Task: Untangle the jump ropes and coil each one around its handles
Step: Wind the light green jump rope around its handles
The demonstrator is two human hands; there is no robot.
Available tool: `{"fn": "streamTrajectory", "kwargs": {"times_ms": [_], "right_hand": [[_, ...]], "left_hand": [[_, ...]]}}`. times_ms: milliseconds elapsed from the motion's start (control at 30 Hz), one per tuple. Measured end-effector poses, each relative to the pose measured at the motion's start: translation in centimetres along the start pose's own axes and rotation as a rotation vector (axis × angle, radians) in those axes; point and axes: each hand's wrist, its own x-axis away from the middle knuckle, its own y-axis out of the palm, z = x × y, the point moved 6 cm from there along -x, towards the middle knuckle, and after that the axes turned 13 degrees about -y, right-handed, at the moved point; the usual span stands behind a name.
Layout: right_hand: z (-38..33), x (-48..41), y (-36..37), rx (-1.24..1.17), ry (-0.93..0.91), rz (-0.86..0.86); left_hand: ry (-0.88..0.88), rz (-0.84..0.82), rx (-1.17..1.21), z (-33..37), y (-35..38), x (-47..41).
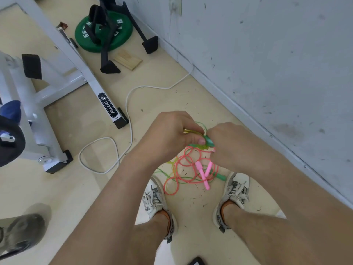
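A tangle of thin jump ropes hangs between my two hands above the floor. My left hand [172,131] is curled round a green handle [207,140] and some yellow cord [188,131]. My right hand [227,144] grips the bundle from the other side, where pink and green cord meet. Loops of pink rope [179,169] dangle below, with two pink handles [204,174] hanging crossed. A second green handle [220,176] lies low by my right shoe. Thin green cord [162,172] trails left of the pink loops.
My two shoes [158,199] stand on the beige floor either side of the tangle. A white cable [107,153] snakes across the floor. A white bench frame [80,73] stands at left, a green weight plate [103,33] with black stands behind it, and the wall [277,64] at right.
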Motion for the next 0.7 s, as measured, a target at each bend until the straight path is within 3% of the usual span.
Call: {"fn": "streamTrajectory", "kwargs": {"times_ms": [133, 233, 367, 500, 700], "right_hand": [[0.3, -0.4, -0.1, -0.031, -0.007, 0.111], [0.0, -0.5, 0.4, -0.044, -0.082, 0.092], [-0.7, -0.5, 0.4, -0.234, -0.2, 0.094], [-0.2, -0.2, -1.3, -0.591, -0.167, 0.276], [-0.2, -0.1, -1.0, -0.766, -0.138, 0.348]], "left_hand": [[-0.063, -0.045, -0.03, -0.2, 0.2, -0.1], [-0.187, -0.18, 0.036, -1.1, 0.4, 0.1], [-0.314, -0.398, 0.439, -1.8, 0.5, 0.6], [-0.413, -0.466, 0.912, -1.7, 0.7, 0.6], [-0.378, -0.606, 1.074, -2.1, 1.6, -0.1]]}}
